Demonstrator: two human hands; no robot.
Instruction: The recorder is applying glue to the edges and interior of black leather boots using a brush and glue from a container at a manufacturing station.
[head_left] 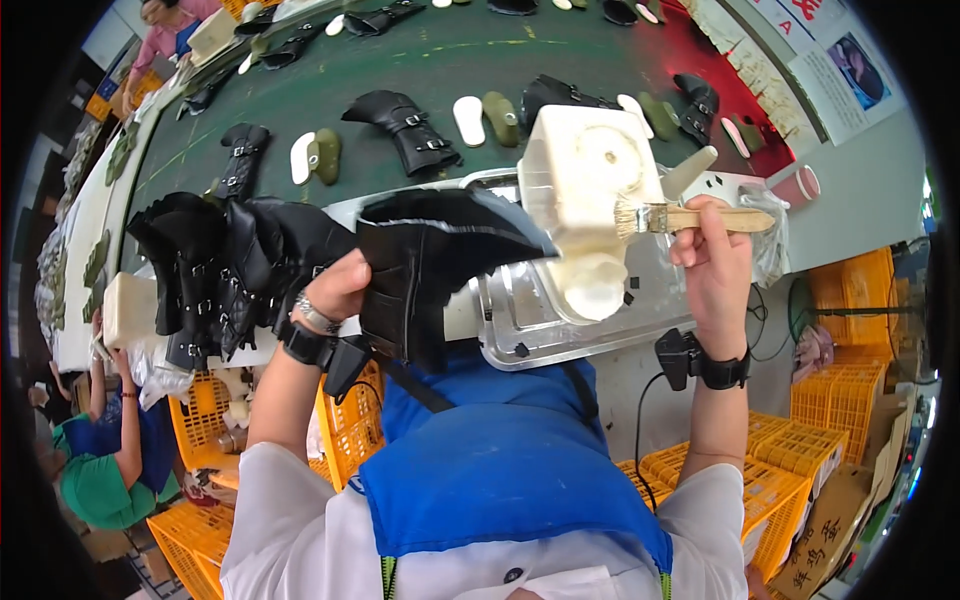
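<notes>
My left hand point(342, 290) is closed on the edge of a black leather boot upper point(395, 265), which hangs in front of me with its shaft opening to the right. A wooden-handled paintbrush point(745, 220) lies level in my right hand point(715, 262), pinched between fingers and thumb. Its pale bristles point left and meet or overlap the side of a whitish, glue-crusted plastic jug point(590, 150); contact is hard to tell. Beneath the jug is a clear plastic tray point(535, 352) with black scraps. Several buckled black boot uppers point(195, 265) are bunched left of my left hand.
Beyond is a green belt point(420, 60) carrying black boots point(405, 130), white insoles point(468, 120) and olive insoles point(500, 118). A pink cup point(797, 187) stands at right. Yellow crates point(845, 380) flank me. At lower left works a person in green point(105, 480); another is at upper left.
</notes>
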